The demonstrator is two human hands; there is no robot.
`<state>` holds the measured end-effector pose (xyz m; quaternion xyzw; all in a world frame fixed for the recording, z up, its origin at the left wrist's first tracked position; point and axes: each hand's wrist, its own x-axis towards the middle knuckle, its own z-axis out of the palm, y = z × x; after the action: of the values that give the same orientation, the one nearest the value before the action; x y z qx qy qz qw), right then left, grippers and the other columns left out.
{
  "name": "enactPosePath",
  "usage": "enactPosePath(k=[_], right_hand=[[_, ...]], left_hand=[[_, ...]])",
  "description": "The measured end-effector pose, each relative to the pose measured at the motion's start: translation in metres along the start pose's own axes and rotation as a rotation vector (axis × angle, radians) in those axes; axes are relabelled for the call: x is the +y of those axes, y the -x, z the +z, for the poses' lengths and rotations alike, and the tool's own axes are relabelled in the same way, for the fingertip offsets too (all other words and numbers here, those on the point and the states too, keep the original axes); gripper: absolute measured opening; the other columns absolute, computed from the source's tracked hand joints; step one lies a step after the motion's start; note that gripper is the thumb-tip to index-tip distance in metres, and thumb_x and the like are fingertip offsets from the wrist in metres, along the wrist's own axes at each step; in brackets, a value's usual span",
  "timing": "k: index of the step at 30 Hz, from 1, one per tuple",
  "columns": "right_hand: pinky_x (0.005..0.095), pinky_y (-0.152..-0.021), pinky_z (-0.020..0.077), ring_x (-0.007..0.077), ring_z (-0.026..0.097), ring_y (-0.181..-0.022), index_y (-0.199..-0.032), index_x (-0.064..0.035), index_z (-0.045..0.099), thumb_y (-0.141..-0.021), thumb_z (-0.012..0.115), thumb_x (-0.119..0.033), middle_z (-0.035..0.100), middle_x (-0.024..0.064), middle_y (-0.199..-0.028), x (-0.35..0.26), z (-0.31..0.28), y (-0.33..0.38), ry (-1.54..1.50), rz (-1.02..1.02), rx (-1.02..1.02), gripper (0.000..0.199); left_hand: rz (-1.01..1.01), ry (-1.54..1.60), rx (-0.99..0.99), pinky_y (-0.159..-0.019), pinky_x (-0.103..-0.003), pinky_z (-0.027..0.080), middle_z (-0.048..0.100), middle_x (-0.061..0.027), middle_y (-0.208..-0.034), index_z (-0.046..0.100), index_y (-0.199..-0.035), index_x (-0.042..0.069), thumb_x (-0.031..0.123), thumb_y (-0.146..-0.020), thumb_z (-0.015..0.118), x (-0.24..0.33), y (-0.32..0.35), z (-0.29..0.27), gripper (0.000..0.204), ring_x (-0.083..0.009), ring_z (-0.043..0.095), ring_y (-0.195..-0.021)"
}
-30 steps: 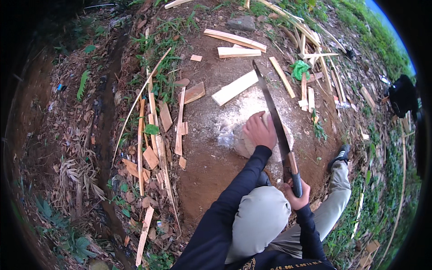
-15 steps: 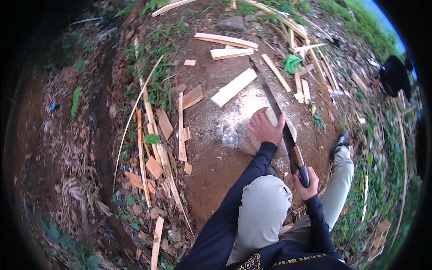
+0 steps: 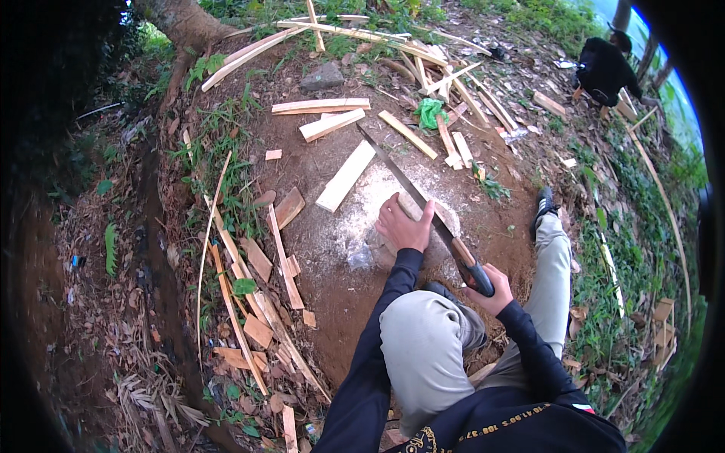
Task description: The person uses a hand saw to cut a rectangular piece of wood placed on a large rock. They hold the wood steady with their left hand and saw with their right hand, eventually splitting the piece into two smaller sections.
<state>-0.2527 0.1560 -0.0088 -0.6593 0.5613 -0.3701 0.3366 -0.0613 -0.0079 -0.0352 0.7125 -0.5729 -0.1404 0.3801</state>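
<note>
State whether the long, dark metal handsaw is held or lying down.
Held: the bare right hand grips the long, dark metal handsaw by its black handle.

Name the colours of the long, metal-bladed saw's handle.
Saw handle: brown toward the blade, mostly black toward the rear; head view.

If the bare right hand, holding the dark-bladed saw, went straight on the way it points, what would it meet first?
Probably the bare left hand, beside the saw's dark metal blade; depth is unclear, so the right hand might pass above.
</note>
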Motion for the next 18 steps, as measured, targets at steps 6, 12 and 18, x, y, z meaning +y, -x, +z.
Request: enactPosePath(k=[6, 12, 18], right_hand=[[0.0346, -0.073, 0.05, 0.0261, 0.061, -0.078, -0.096, -0.0027, 0.061, -0.075, 0.08, -0.013, 0.06, 0.0096, -0.086, -0.051, -0.032, 0.029, 0.231, -0.027, 0.352, 0.029], [0.0266, -0.063, 0.0492, 0.0129, 0.061, -0.067, -0.087, -0.0024, 0.063, -0.089, 0.068, -0.012, 0.062, 0.0082, -0.069, 0.07, -0.107, 0.242, 0.269, 0.737, 0.73, 0.012], [0.0337, -0.077, 0.0539, 0.0204, 0.07, -0.085, -0.102, -0.0055, 0.073, -0.09, 0.067, -0.023, 0.072, 0.0134, -0.082, 0.179, -0.056, 0.35, 0.403, 1.182, -0.006, 0.022]], left_hand=[[-0.055, -0.041, -0.029, -0.11, -0.055, 0.02, 0.048, -0.0144, -0.129, 0.052, -0.13, 0.006, 0.063, -0.077, 0.068, -0.019, -0.011, -0.015, 0.079, -0.0306, 0.042, -0.128], [-0.029, -0.039, -0.049, -0.109, -0.054, 0.023, 0.048, -0.0155, -0.13, 0.051, -0.131, 0.006, 0.06, -0.08, 0.067, -0.005, -0.021, -0.015, 0.076, -0.0313, 0.043, -0.128], [-0.015, 0.047, -0.107, -0.106, -0.055, 0.031, 0.05, -0.0211, -0.131, 0.05, -0.133, 0.002, 0.056, -0.082, 0.065, -0.017, -0.007, 0.008, 0.075, -0.0362, 0.045, -0.127]])
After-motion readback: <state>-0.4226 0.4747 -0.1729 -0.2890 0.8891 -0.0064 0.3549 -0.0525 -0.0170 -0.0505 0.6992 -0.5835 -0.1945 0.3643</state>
